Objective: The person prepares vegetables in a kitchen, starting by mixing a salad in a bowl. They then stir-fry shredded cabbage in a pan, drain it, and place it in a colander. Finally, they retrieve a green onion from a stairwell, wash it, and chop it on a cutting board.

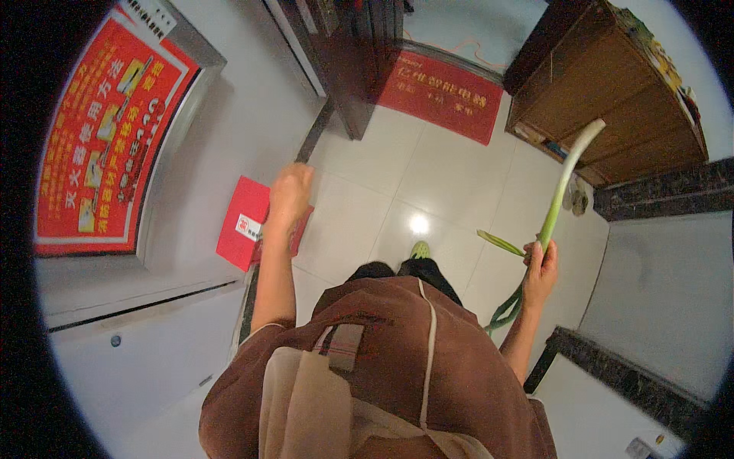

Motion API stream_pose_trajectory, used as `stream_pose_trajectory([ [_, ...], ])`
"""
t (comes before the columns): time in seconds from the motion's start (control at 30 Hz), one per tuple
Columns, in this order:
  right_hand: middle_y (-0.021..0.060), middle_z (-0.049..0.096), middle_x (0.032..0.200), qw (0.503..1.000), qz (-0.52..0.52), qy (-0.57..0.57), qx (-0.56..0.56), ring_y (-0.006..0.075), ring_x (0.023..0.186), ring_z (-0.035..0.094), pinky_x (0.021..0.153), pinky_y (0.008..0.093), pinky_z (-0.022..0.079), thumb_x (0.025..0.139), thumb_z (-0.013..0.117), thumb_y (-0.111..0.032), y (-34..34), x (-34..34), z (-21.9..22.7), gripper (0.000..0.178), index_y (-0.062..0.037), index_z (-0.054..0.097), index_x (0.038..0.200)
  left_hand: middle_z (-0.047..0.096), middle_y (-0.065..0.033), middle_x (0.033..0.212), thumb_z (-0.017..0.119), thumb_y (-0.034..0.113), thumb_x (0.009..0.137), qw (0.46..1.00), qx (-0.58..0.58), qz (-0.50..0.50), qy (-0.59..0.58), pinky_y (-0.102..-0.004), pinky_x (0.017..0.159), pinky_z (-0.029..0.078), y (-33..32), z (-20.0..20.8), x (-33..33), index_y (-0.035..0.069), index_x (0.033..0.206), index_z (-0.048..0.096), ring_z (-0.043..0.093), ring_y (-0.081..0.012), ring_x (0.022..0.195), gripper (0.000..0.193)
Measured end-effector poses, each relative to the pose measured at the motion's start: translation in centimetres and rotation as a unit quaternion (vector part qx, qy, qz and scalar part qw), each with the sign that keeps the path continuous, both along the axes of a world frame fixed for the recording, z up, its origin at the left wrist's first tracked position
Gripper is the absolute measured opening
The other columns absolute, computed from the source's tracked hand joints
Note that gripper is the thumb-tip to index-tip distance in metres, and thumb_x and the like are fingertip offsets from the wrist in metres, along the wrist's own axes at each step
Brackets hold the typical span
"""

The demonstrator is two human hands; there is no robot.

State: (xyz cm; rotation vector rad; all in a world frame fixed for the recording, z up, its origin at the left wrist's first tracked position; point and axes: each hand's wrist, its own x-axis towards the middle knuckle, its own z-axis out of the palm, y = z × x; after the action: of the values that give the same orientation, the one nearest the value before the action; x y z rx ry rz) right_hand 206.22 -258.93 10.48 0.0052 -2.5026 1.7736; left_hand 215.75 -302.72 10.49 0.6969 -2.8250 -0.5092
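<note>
In my right hand [541,271] is a long green onion [564,180], gripped around its middle. Its white root end points up and away toward the wooden cabinet, and its dark green leaves hang down beside my forearm. One cut or folded leaf sticks out to the left of my fingers. My left hand [292,190] hangs in front of the red box at the left wall, its fingers curled in a loose fist. Nothing shows in it, though its palm side is hidden from me.
A red box [243,218] stands by the left wall, below a red poster [107,145]. Ahead, a dark door [348,61] stands ajar beside a red doormat [443,96]. A wooden cabinet [612,99] is at the far right, with shoes [579,200] near its base.
</note>
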Motion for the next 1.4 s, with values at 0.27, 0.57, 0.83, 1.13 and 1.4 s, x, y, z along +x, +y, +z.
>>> stream_pose_trajectory([
  [0.27, 0.0029, 0.059, 0.076, 0.993, 0.102, 0.058, 0.014, 0.0077, 0.063, 0.051, 0.058, 0.0227, 0.043, 0.09, 0.05, -0.019, -9.2, -20.6, 1.9, 0.02, -0.0037, 0.054, 0.102, 0.044, -0.0195, 0.125, 0.054, 0.013, 0.083, 0.979, -0.118, 0.024, 0.165, -0.0405, 0.097, 0.034, -7.8, 5.3, -18.0, 0.005, 0.117, 0.048, 0.042, -0.0356, 0.115, 0.036],
  [0.57, 0.005, 0.06, 0.081, 0.998, 0.031, 0.044, -0.018, 0.0088, 0.068, 0.054, 0.059, 0.0229, 0.045, 0.089, 0.051, -0.018, -15.2, -38.0, 2.0, 0.022, -0.0022, 0.054, 0.104, 0.045, -0.0155, 0.124, 0.06, 0.011, 0.078, 0.941, -0.26, 0.021, 0.215, -0.0414, 0.097, 0.033, -17.7, 7.4, -41.2, 0.003, 0.119, 0.047, 0.041, -0.0319, 0.116, 0.043],
  [0.83, 0.0037, 0.058, 0.079, 0.999, 0.017, -0.003, -0.034, 0.0065, 0.063, 0.048, 0.056, 0.0207, 0.041, 0.091, 0.049, -0.018, -19.4, -51.7, 0.5, 0.022, -0.0015, 0.052, 0.105, 0.061, -0.0203, 0.09, 0.057, 0.021, 0.084, 0.969, -0.215, 0.079, 0.093, -0.0437, 0.063, 0.047, -20.4, 9.4, -46.0, 0.009, 0.123, 0.044, 0.06, -0.0368, 0.074, 0.043],
  [1.13, 0.0152, 0.062, 0.079, 0.981, 0.174, 0.019, 0.081, 0.0306, 0.071, 0.062, 0.06, 0.0371, 0.047, 0.086, 0.055, -0.027, -30.0, -75.5, -0.7, 0.027, -0.0109, 0.054, 0.107, 0.05, -0.0095, 0.055, 0.059, 0.027, 0.084, 0.947, -0.011, 0.309, -0.083, -0.0325, 0.042, 0.04, -21.3, 9.5, -44.4, -0.004, 0.076, 0.053, 0.048, -0.0172, 0.042, 0.032],
  [1.4, 0.0023, 0.061, 0.075, 0.966, 0.256, 0.027, -0.001, 0.0065, 0.064, 0.052, 0.058, 0.0222, 0.043, 0.089, 0.052, -0.017, -38.4, -95.3, -1.4, 0.022, -0.0044, 0.054, 0.107, 0.052, -0.0096, 0.059, 0.06, 0.036, 0.083, 0.893, -0.089, 0.358, -0.259, -0.0322, 0.048, 0.042, -25.2, 8.0, -41.6, -0.002, 0.082, 0.054, 0.047, -0.0207, 0.042, 0.038],
])
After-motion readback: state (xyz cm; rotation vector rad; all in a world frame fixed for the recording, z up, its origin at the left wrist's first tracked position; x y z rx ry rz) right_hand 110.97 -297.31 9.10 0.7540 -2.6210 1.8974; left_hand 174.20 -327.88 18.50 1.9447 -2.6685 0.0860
